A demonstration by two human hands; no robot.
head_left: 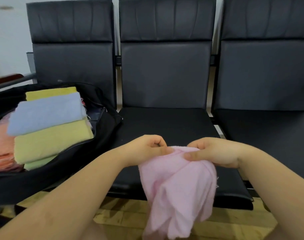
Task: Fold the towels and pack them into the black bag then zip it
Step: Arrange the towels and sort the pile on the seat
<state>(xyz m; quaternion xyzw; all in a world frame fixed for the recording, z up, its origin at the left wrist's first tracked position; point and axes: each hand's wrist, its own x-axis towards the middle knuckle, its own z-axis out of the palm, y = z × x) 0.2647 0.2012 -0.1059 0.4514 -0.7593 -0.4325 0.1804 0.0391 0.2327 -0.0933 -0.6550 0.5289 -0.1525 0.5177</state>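
Holding a pink towel (178, 184) by its top edge, both hands sit close together over the front of the middle seat (166, 122). I note the left hand (147, 148) has its fingers curled, pinching the towel's upper left corner between thumb and fingers. The right hand (215, 153) pinches the upper right part of the same edge, its thumb laid across the cloth. The towel is unfolded and bunched; it hangs down in loose folds from the two grips, past the seat's front edge and toward the wooden floor (123, 215).

I record the black bag (102, 134) on the left seat, open, its zipper undone and its flap lying back. Inside it I see a stack of folded towels: a blue towel (47, 113) on top, a yellow towel (52, 139) below it, a green one (37, 164) showing under that, and another yellow towel (50, 93) at the far side. An orange towel (1, 149) lies at the bag's left, partly cut off by the frame edge.

Three black chair backs (165, 49) stand in a row behind the seats.
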